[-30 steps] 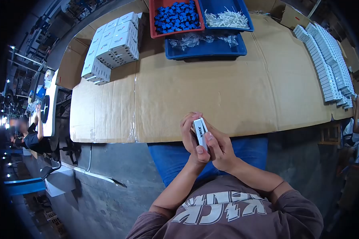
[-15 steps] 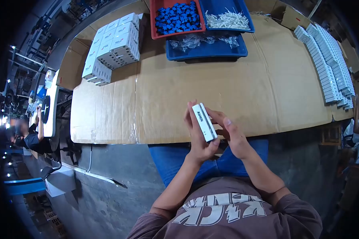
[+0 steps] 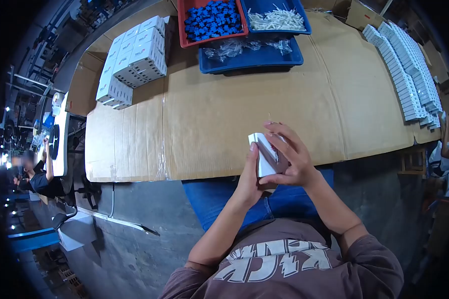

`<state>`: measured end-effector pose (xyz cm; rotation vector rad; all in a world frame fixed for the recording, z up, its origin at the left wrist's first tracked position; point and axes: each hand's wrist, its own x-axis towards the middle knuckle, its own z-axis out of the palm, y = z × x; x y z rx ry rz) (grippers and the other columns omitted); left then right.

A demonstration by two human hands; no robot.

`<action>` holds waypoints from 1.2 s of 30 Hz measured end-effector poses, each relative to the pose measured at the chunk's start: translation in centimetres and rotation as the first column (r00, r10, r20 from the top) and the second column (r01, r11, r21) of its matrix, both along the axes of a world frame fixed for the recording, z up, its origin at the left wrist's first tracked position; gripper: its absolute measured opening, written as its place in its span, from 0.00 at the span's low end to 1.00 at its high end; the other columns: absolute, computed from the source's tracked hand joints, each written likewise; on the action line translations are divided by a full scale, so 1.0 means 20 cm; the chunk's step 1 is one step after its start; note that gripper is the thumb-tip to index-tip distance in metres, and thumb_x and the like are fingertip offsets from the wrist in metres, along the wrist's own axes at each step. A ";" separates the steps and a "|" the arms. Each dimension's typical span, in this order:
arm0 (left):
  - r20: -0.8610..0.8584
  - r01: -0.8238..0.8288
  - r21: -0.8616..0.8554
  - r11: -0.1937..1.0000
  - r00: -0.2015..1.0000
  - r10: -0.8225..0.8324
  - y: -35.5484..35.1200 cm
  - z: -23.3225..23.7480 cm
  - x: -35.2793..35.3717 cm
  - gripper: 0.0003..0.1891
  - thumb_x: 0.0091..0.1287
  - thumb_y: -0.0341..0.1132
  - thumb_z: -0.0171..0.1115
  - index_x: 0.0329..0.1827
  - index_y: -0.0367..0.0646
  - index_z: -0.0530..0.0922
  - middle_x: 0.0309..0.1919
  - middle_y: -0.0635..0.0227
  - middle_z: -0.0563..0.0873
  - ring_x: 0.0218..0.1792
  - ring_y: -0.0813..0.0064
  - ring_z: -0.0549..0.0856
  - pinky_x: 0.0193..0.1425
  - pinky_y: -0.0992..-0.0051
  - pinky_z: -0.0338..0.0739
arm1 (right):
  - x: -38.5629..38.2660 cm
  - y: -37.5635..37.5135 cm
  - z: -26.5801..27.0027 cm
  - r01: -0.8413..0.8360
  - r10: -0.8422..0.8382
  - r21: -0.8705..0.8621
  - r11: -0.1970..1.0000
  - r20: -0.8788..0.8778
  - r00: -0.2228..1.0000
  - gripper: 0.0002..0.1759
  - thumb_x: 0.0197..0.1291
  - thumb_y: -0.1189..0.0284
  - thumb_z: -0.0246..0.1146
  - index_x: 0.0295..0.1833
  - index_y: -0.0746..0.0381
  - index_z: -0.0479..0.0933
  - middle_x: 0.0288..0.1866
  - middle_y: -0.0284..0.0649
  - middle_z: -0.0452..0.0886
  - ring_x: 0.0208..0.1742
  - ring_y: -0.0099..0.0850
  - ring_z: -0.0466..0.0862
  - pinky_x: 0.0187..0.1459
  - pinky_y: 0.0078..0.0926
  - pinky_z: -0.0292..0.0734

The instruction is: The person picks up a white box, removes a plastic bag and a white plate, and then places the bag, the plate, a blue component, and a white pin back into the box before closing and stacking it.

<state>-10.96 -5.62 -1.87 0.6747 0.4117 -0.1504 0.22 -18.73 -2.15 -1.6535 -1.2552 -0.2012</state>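
Note:
A small white box (image 3: 267, 158) is held between both hands just above the table's front edge. My left hand (image 3: 249, 175) grips it from the left and below, its thumb along the left side. My right hand (image 3: 295, 158) wraps over the right side, with fingers bent across the top and the thumb along the lower edge. The broad face is turned partly upward, and its printing is mostly covered by the right fingers.
Stacked white boxes (image 3: 134, 57) stand on the cardboard-covered table (image 3: 224, 114). A red tray (image 3: 184, 41) holds blue parts; a blue tray (image 3: 308, 25) holds white sticks. Below, another blue tray (image 3: 254, 64) holds clear bags. White stacks (image 3: 404, 74) stand right; a person (image 3: 42, 177) sits far left.
The white box has been turned from its narrow printed side to a broader face. My right hand has moved up and over it, and the camera view has shifted slightly.

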 end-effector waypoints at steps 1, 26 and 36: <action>0.005 0.016 -0.043 0.999 1.000 -0.015 -0.01 0.00 0.00 0.39 0.82 0.69 0.40 0.83 0.48 0.63 0.70 0.60 0.79 0.69 0.62 0.83 0.70 0.61 0.83 | 0.01 0.00 0.01 -0.009 0.010 -0.027 1.000 0.038 0.999 0.48 0.50 0.46 0.80 0.73 0.62 0.78 0.75 0.54 0.76 0.73 0.53 0.79 0.74 0.57 0.71; -0.045 -0.044 0.144 0.989 0.998 0.051 -0.09 -0.02 0.02 0.41 0.80 0.72 0.43 0.80 0.46 0.64 0.63 0.61 0.81 0.62 0.68 0.84 0.65 0.64 0.82 | 0.00 0.04 -0.15 -0.060 0.063 0.142 0.988 -0.022 0.998 0.49 0.76 0.37 0.51 0.71 0.77 0.74 0.69 0.66 0.78 0.68 0.61 0.83 0.68 0.49 0.79; 0.461 -0.430 0.655 0.621 0.879 0.123 -0.05 -0.15 0.08 0.51 0.73 0.39 0.70 0.90 0.41 0.43 0.78 0.53 0.68 0.77 0.59 0.71 0.82 0.59 0.63 | -0.17 0.13 -0.14 0.067 0.264 0.370 0.926 -0.767 0.584 0.45 0.83 0.40 0.37 0.82 0.70 0.66 0.85 0.51 0.65 0.84 0.44 0.66 0.84 0.40 0.56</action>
